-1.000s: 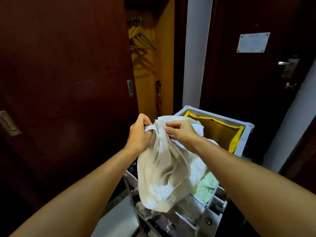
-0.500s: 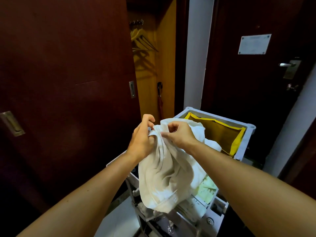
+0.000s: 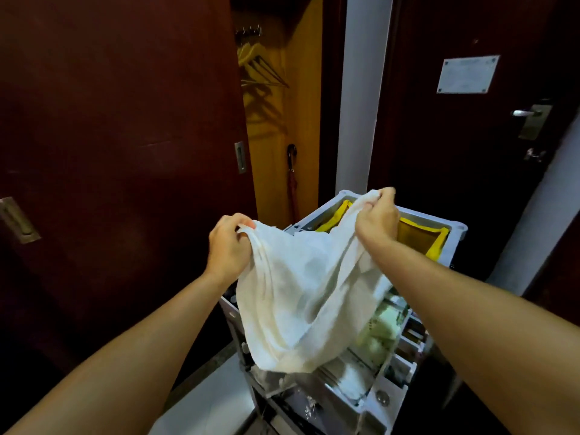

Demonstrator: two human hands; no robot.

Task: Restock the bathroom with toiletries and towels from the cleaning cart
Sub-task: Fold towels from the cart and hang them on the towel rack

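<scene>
A: Far left? Just the dark sliding door (image 3: 119, 136), then the open closet with hangers (image 3: 260, 70) and an umbrella (image 3: 292, 180).

B: Left hand (image 3: 227, 246)?

A: Fingers curled tight around one end of the white towel (image 3: 301, 296). Half a second before, both hands were bunched together on it; now they were pulled well apart.

B: So the towel got spread?

A: Yes, it hung open between them, sagging over the cleaning cart (image 3: 376, 394). Right hand (image 3: 376, 219) gripped the other end, raised higher, in front of the yellow bag (image 3: 436, 243).

B: Meaning?

A: Probably shaking it out to fold or carry; it hadn't left the cart area. Room door (image 3: 470, 152) far right, closed.
</scene>
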